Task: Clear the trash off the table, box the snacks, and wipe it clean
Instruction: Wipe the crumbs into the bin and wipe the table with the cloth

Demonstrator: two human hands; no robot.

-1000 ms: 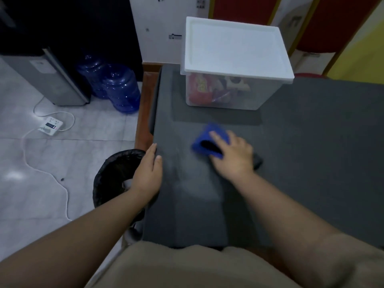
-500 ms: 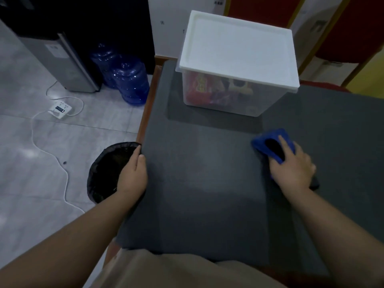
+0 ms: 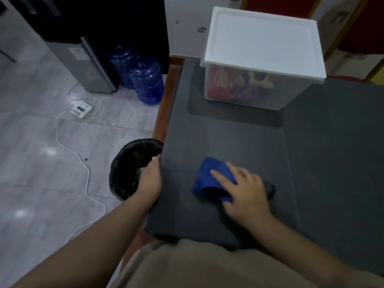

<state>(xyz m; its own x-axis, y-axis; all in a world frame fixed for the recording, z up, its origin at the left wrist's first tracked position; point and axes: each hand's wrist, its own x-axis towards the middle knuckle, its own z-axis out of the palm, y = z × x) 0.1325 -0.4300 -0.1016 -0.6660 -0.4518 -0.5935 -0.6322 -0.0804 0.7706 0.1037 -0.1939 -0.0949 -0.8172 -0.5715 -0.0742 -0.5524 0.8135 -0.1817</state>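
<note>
Here we press the blue cloth (image 3: 212, 179) with the flat, spread fingers of our right hand (image 3: 247, 194) to wipe the near table (image 3: 332, 142), while our left hand (image 3: 150, 179), fingers straight, steadies its left edge.

Lidded box (image 3: 264, 59) at far side of bench (image 3: 332, 163), snacks (image 3: 222, 84) inside. Cloth (image 3: 212, 179) on near-left part of bench, right hand (image 3: 247, 194) flat on it. Left hand (image 3: 150, 179) on bench's left edge. Bin (image 3: 124, 169) on floor (image 3: 41, 152), just left of bench. Water jugs (image 3: 145, 80) on floor behind bin; power strip (image 3: 81, 108) further left.
</note>
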